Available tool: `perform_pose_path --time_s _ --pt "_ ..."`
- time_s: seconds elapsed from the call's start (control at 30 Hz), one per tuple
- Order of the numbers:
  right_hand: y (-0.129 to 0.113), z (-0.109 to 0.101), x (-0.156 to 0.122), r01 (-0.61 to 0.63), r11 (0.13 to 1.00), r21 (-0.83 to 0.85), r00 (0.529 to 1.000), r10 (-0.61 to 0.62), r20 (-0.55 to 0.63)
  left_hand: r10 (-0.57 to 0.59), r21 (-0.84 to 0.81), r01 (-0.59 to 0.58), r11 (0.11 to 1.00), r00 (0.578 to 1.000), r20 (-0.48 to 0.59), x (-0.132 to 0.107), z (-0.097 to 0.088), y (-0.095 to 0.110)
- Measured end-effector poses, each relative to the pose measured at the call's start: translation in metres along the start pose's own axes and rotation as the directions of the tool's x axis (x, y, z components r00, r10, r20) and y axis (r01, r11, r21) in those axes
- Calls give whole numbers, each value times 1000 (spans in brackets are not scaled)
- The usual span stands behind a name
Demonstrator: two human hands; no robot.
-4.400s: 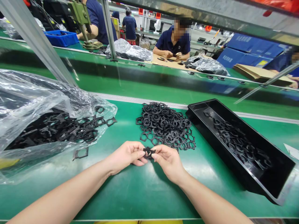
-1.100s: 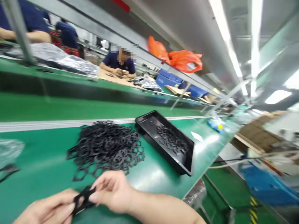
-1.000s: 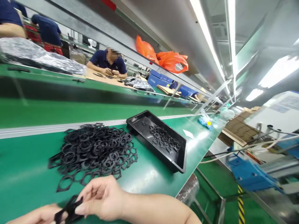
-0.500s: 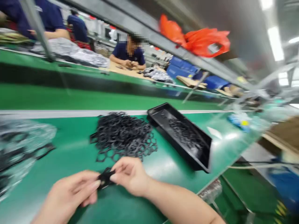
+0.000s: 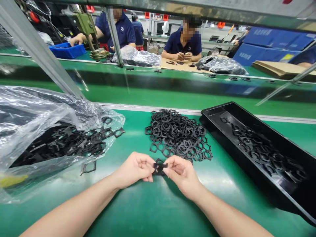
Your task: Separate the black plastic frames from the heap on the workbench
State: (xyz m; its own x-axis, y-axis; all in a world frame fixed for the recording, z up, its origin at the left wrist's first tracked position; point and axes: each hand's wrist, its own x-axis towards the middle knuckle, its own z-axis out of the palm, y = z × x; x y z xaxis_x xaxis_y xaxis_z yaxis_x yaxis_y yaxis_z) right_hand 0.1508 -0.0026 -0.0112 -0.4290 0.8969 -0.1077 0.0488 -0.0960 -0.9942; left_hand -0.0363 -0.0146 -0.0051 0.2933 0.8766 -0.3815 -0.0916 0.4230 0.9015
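Note:
Between my two hands is a small black plastic ring part (image 5: 160, 167), held just above the green tabletop. My left hand (image 5: 138, 168) pinches its left edge with thumb and fingertips. On the right edge, my right hand (image 5: 181, 172) grips it in the same way. The fingertips cover part of it, so I cannot tell whether it is one piece or two together. Right behind my hands lies a heap of flat black ring parts (image 5: 176, 131). A single black bracket-like piece (image 5: 88, 168) rests on the table to the left.
An open clear plastic bag (image 5: 71, 115) spills black parts at left. To the right stands a long black tray (image 5: 222, 151) with more black parts. A green ledge (image 5: 148, 89) and metal post (image 5: 41, 49) stand behind. Across it, co-workers (image 5: 184, 42) sit by a blue bin (image 5: 67, 51).
The view has swung left and levelled, bringing the plastic bag more fully into sight. Both hands still hold the black part between them, now seen more squarely.

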Motion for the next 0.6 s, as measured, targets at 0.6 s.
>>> perform_pose_path --time_s 0.6 --pt "1 -1 1 -36 999 28 999 35 26 -14 -10 15 1000 998 66 -3 -2 4"
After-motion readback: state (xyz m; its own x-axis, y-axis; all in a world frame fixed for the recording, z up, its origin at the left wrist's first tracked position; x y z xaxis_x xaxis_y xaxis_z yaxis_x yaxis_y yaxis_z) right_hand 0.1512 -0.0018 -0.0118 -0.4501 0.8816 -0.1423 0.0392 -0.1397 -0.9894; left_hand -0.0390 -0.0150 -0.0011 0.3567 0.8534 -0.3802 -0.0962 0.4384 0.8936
